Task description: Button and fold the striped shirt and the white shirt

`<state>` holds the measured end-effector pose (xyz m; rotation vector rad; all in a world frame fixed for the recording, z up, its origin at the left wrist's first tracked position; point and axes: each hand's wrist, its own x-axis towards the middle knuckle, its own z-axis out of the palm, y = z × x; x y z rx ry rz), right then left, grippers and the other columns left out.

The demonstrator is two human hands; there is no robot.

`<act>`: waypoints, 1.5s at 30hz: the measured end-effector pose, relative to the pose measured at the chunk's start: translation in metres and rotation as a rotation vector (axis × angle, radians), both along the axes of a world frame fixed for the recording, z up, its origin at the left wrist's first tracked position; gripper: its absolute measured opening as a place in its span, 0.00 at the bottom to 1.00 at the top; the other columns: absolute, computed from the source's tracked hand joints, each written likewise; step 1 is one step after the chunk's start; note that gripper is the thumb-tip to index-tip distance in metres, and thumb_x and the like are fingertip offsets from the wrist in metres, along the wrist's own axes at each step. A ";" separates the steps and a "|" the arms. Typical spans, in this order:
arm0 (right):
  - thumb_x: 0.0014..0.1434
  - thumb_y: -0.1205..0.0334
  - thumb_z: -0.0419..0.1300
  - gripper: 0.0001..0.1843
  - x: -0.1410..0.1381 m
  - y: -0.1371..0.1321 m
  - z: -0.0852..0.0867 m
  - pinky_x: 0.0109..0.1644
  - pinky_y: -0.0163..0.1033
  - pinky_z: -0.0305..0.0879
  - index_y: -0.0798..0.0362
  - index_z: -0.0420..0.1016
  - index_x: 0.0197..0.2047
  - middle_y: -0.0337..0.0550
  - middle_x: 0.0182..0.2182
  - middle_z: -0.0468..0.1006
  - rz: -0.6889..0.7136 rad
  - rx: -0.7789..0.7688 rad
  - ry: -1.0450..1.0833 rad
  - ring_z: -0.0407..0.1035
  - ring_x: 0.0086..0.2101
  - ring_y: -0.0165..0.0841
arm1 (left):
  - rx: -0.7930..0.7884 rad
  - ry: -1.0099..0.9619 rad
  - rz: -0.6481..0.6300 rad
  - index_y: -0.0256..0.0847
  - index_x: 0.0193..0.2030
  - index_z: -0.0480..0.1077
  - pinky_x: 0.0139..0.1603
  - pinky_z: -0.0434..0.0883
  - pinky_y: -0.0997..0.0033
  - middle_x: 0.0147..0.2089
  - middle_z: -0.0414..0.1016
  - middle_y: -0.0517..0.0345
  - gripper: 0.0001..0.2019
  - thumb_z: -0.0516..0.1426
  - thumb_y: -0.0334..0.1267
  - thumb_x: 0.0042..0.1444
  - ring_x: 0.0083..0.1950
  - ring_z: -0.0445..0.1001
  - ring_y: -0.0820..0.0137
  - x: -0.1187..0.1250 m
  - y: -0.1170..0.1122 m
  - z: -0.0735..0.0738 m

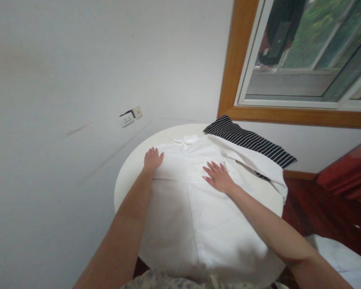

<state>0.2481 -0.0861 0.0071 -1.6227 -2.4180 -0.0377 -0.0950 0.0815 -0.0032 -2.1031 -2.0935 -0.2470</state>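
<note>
Leftmost, a wall socket [126, 119] sits above the round white table [129, 172]. Left hand [152, 159]: flat, fingers extended, pressed on the left edge of the white shirt [198, 216], grasping nothing. The shirt lies spread across the tabletop, collar toward the wall. Right hand [218, 176]: likewise flat and unclenched on the shirt's upper middle. A striped cloth [246, 138] lies partly under the shirt, below the window frame [237, 60].

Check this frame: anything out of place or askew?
The wall socket sits crooked, with a dark gap at its top edge. The striped garment juts past the table rim, partly under the white shirt that the left hand and right hand press flat.
</note>
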 end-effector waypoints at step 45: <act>0.68 0.41 0.40 0.32 -0.002 0.000 -0.002 0.69 0.58 0.38 0.48 0.59 0.67 0.47 0.68 0.53 -0.009 -0.005 0.007 0.45 0.67 0.43 | -0.030 0.009 -0.275 0.37 0.67 0.59 0.70 0.50 0.60 0.70 0.56 0.50 0.27 0.42 0.46 0.65 0.71 0.52 0.62 0.001 -0.008 0.002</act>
